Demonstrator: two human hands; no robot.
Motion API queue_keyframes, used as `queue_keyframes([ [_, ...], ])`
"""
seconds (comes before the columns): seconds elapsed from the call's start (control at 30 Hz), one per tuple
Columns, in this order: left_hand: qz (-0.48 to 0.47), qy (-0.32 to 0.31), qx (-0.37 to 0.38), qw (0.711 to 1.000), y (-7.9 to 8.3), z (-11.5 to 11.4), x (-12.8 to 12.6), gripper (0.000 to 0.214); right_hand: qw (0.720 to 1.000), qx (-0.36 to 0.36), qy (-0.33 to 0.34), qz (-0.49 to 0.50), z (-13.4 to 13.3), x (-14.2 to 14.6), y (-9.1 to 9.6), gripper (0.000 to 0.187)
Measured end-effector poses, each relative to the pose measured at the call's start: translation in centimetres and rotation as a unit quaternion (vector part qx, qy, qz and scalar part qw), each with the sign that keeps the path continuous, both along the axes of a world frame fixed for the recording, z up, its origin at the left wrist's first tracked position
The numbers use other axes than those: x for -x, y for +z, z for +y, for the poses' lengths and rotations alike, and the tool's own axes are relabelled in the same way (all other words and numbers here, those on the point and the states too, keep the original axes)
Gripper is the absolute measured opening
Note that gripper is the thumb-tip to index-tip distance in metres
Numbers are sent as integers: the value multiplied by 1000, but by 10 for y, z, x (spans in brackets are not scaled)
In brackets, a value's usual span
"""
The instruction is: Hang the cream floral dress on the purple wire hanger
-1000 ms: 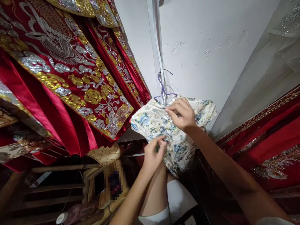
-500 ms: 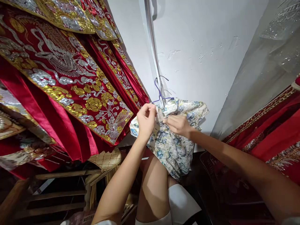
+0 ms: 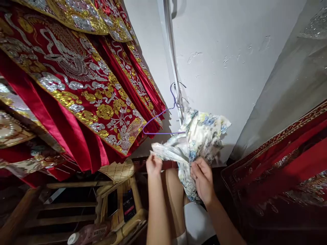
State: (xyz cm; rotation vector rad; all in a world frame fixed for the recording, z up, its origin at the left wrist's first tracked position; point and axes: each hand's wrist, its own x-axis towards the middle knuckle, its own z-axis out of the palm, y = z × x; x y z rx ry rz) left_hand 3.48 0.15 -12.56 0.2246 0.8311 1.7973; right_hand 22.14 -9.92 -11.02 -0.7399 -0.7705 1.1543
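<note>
A white blouse with a blue and yellow floral print [image 3: 206,136] hangs by one side from a thin purple hanger [image 3: 153,119]. The hanger's left arm is bare, and its hook sits at a white upright strip on the wall. My left hand [image 3: 154,166] pinches an edge of the blouse, below the bare hanger arm. My right hand [image 3: 203,177] is closed on the blouse's front, lower and to the right. The cloth stretches between both hands. The other hanger arm is hidden inside the fabric.
Red garments with gold and silver embroidery [image 3: 102,98] hang at the left. A bamboo chair [image 3: 139,190] at lower left bears a phone [image 3: 129,204]; a bottle [image 3: 88,234] lies near it. More red cloth [image 3: 286,173] is at the right, beside a white wall [image 3: 230,34].
The blouse's left side has come off the hanger's left arm, now bare. My left hand moved down with that edge; my right hand moved lower and slightly right.
</note>
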Motion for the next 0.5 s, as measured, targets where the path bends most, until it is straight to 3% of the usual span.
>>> queue_keyframes([
  [0.1, -42, 9, 21, 999, -30, -29, -21, 19, 998, 50, -2, 31, -18, -12, -22, 49],
  [0.2, -74, 7, -1, 997, -33, -56, -30, 11, 990, 84, 107, -27, -26, -37, -33, 48],
  [0.3, -69, -47, -83, 993, -11, -77, -39, 12, 965, 104, 210, -115, -21, -50, -36, 40],
  [0.43, 67, -149, -174, 971, 25, -108, -70, 28, 975, 118, 150, -109, -7, -37, -37, 61],
  [0.5, 202, -223, -201, 932, 38, -126, -88, 29, 979, 134, 149, -27, -5, -32, -35, 65],
])
